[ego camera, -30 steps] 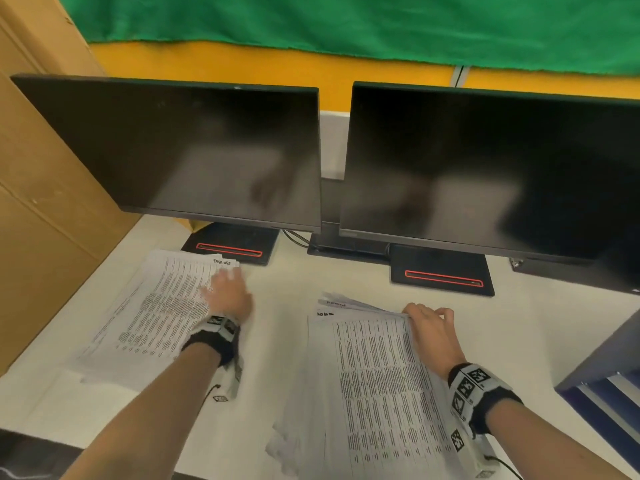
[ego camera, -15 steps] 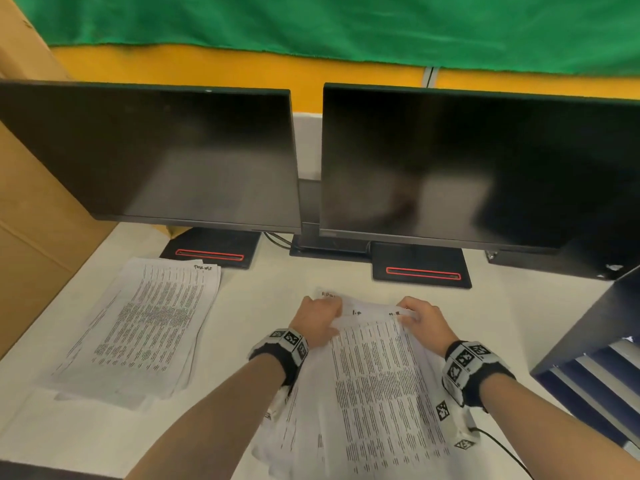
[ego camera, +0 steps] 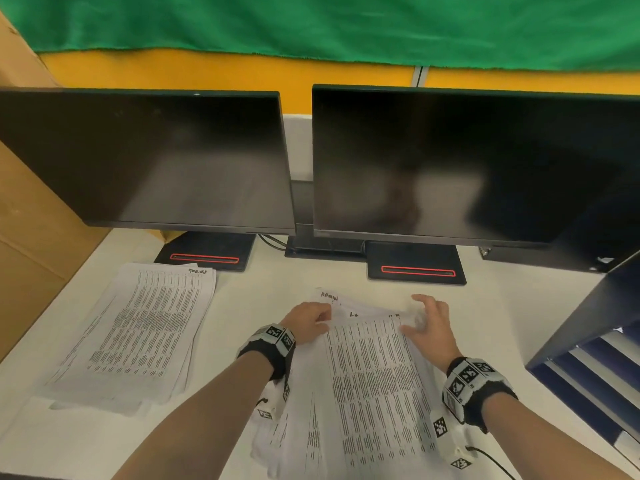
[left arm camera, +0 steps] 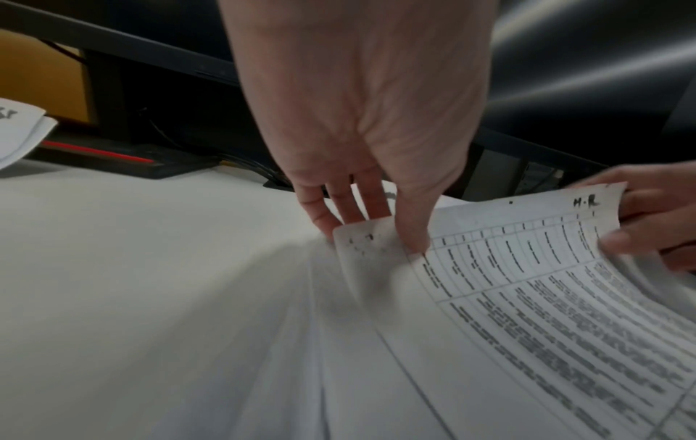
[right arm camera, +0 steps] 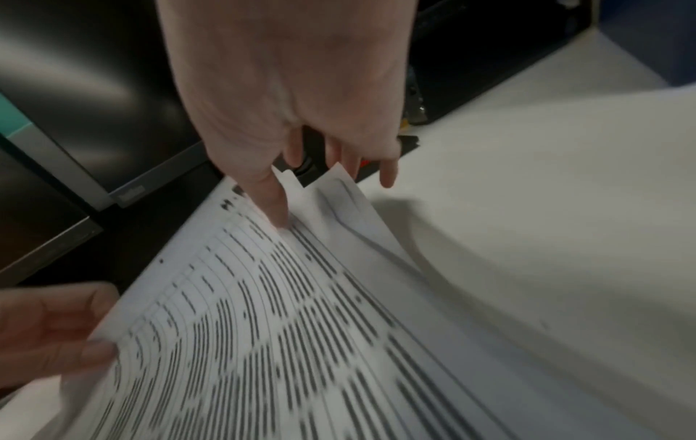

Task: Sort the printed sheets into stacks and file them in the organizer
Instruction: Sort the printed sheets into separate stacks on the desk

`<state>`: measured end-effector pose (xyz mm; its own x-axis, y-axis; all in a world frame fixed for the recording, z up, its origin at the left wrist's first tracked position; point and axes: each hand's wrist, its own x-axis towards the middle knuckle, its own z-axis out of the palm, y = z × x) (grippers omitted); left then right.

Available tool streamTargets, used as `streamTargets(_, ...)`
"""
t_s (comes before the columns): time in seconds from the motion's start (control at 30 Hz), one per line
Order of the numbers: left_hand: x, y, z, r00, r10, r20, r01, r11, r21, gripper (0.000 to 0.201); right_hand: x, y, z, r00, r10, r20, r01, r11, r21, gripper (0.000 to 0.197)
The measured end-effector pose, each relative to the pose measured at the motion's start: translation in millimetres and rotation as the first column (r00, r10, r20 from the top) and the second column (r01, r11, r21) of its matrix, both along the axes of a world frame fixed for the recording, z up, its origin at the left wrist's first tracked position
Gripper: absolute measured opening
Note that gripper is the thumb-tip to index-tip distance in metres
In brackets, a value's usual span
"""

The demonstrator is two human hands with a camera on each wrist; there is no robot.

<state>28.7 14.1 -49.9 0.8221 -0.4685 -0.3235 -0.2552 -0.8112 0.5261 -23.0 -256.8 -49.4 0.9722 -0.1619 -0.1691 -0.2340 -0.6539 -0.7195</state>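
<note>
A loose pile of printed sheets lies on the white desk in front of me. Its top sheet carries a handwritten "H.R" and curls up at its far edge. My left hand pinches the sheet's far left corner, thumb on top and fingers beneath. My right hand holds the far right corner, thumb pressed on the print and fingers behind the raised edge. A second, tidier stack lies to the left. The dark blue organizer stands at the right edge with its shelves partly in view.
Two dark monitors stand close behind the papers, their black bases on the desk. A cardboard box borders the desk on the left. Cables run between the bases.
My left hand left the left stack and came across to the centre pile. Both hands now hold the top sheet's far corners, and its far edge has lifted.
</note>
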Motion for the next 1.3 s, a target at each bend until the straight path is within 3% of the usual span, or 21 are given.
streamTargets(0.1, 4, 1, 7, 1.000, 0.021, 0.002, -0.021, 0.999, -0.024, 0.005, -14, 4, -6, 0.996, -0.073, -0.049, 0.071, 0.996, -0.048, 0.049)
streamTargets(0.2, 9, 0, 10, 0.997, 0.081, 0.017, -0.080, 0.995, -0.058, 0.013, -22, 11, -9, 0.986, -0.113, -0.125, 0.123, 0.990, 0.073, 0.050)
streamTargets(0.3, 9, -3, 10, 0.996, 0.089, 0.014, -0.088, 0.993, -0.081, 0.013, -23, 15, -8, 0.972, -0.226, -0.070, 0.235, 0.955, 0.180, 0.051)
streamTargets(0.37, 6, -7, 9, 0.998, 0.056, 0.011, -0.055, 0.993, -0.101, 0.011, -22, 17, -7, 0.981, -0.186, -0.051, 0.193, 0.952, 0.238, 0.055)
streamTargets(0.43, 3, -13, 8, 1.000, -0.008, -0.004, 0.007, 0.990, -0.142, 0.009, -22, 18, -9, 0.989, -0.149, -0.018, 0.149, 0.955, 0.257, 0.041)
streamTargets(0.53, -5, -20, 4, 0.999, -0.046, -0.023, 0.042, 0.985, -0.166, 0.017, -23, 18, -5, 0.975, -0.208, 0.080, 0.182, 0.951, 0.249, 0.007)
streamTargets(0.73, -15, -22, -8, 0.998, -0.048, -0.027, 0.047, 0.999, -0.020, 0.062, -21, -29, -3, 0.961, -0.263, 0.087, 0.270, 0.960, -0.076, 0.024)
streamTargets(0.87, -17, -18, -14, 0.999, -0.035, -0.001, 0.035, 0.998, 0.053, 0.085, -12, -79, 7, 0.948, -0.318, -0.031, 0.280, 0.874, -0.398, 0.025)
streamTargets(0.93, -17, -16, -18, 0.998, -0.049, 0.048, 0.042, 0.992, 0.122, 0.082, -10, -89, 22, 0.919, -0.394, -0.016, 0.357, 0.849, -0.390, 0.035)
streamTargets(1.03, -16, -15, -20, 0.989, -0.094, 0.118, 0.066, 0.973, 0.221, 0.077, -16, -68, 34, 0.889, -0.454, 0.052, 0.453, 0.860, -0.234, 0.067)
streamTargets(1.1, -16, -16, -21, 0.986, -0.104, 0.128, 0.071, 0.969, 0.238, 0.076, -32, -30, 25, 0.955, -0.284, 0.080, 0.295, 0.924, -0.242, 0.064)
streamTargets(1.17, -16, -16, -22, 0.987, -0.097, 0.129, 0.064, 0.969, 0.240, 0.076, -51, 10, 3, 0.997, -0.062, -0.051, 0.042, 0.943, -0.329, 0.062)
streamTargets(1.23, -17, -16, -23, 0.989, -0.080, 0.128, 0.047, 0.969, 0.241, 0.075, -65, 35, -15, 0.972, 0.028, -0.233, -0.106, 0.938, -0.329, 0.065)
streamTargets(1.3, -19, -12, -24, 0.989, -0.065, 0.134, 0.032, 0.971, 0.239, 0.074, -68, 37, -28, 0.942, 0.033, -0.335, -0.151, 0.931, -0.333, 0.066)
